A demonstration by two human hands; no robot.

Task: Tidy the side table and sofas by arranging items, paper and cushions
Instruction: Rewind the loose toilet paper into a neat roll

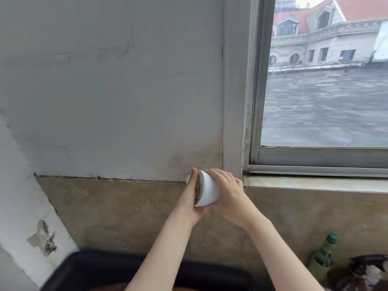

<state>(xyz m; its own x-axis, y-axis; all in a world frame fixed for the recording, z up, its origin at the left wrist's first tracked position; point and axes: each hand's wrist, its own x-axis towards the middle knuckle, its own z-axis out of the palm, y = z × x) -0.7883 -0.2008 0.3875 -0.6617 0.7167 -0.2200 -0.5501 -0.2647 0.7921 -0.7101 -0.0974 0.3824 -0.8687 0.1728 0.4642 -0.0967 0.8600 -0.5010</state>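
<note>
A white paper cup [210,191], perhaps a short stack of cups, lies tilted on its side in the air in front of the stone ledge [315,183] under the window. My right hand [228,192] grips its wall from the right, fingers curled over the top. My left hand [192,196] is at the cup's open mouth, fingers straight up along the rim and the palm under it. Something dark and crumpled shows inside the cup. No sofa cushion or paper sheet is in view.
A green bottle [322,258] with a green cap stands at the lower right beside a dark, blurred object [365,271]. A black sofa back or tray edge [100,267] runs along the bottom. The cracked grey wall [105,91] and the window frame [254,101] stand ahead.
</note>
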